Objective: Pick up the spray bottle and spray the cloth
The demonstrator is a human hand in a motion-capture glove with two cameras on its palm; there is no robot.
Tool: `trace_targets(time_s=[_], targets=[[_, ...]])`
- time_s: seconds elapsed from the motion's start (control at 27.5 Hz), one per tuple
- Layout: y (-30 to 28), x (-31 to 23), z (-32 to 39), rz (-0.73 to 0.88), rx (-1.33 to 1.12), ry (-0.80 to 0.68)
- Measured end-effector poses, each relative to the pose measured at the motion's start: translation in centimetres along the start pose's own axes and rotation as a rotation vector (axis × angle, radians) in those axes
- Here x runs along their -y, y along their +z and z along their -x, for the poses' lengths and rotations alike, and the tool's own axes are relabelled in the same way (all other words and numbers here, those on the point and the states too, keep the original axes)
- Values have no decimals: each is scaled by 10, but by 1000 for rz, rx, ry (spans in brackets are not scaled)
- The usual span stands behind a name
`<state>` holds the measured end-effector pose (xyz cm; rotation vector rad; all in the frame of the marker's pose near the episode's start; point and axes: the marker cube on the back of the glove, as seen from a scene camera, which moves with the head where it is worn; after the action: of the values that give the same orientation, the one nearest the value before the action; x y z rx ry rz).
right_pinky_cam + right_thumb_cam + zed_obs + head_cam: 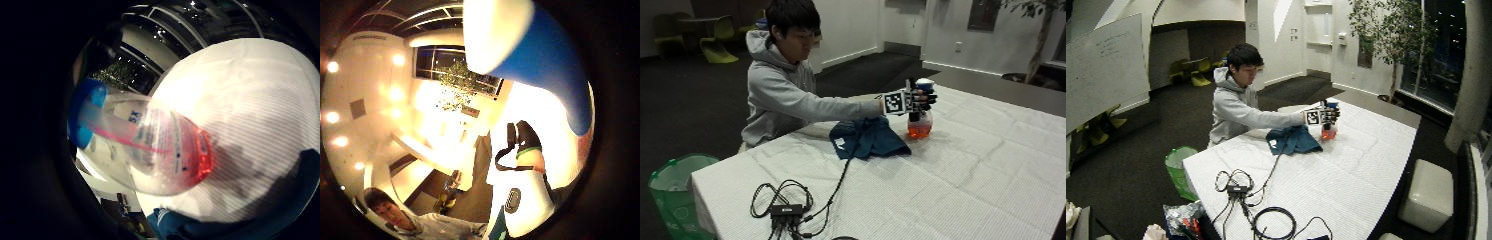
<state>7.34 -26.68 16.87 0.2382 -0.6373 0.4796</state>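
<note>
Centre of the outside view: the black-gloved right hand [918,102] wraps its fingers round the neck of the clear plastic spray bottle with a blue cap and orange-red liquid [919,125]; the bottle stands upright, its base on or just above the white-clothed counter [973,170], hard to tell which; left of it, just beside, the crumpled dark blue cloth [867,138] lies on the counter; lower left, a black cable hub with looped wires [788,209].

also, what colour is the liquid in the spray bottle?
Orange-red, pooled at the base of the spray bottle; outside view shows it best.
</note>
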Motion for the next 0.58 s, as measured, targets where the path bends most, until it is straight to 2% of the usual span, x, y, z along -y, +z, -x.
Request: trace_targets(time_s=[0.58], targets=[[-95,-67,35,-22,-82,-62]])
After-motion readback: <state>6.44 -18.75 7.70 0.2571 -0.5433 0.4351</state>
